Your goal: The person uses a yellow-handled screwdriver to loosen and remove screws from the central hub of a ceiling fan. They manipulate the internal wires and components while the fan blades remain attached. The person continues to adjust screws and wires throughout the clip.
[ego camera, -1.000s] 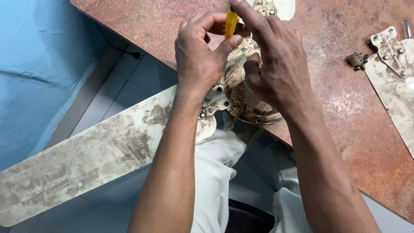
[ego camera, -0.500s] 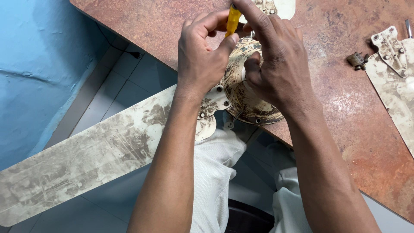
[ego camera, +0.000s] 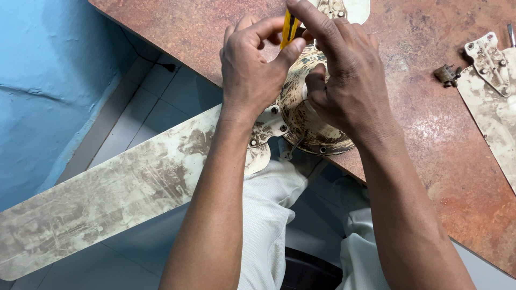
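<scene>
Keep L hand (ego camera: 250, 75) fingers pinched on yellow tool handle (ego camera: 289, 28) & R hand (ego camera: 344, 86) fingers curled round dirty fan motor hub (ego camera: 306, 121) at worktop (ego camera: 430, 161) edge, blade (ego camera: 118, 188) overhanging floor; probably best w/ tool upright, hub braced, pressure steady.

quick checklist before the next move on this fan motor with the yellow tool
1. Left hand grips the yellow tool: ok.
2. Right hand steadies the fan motor: ok.
3. Tool tip seated on a screw: cannot tell, fingers hide it.
4. Motor fully on the table: not ok, it overhangs the edge.
5. Attached blade supported: not ok, it hangs out over the floor.
6. Loose blade apart from the hands: ok.
</scene>
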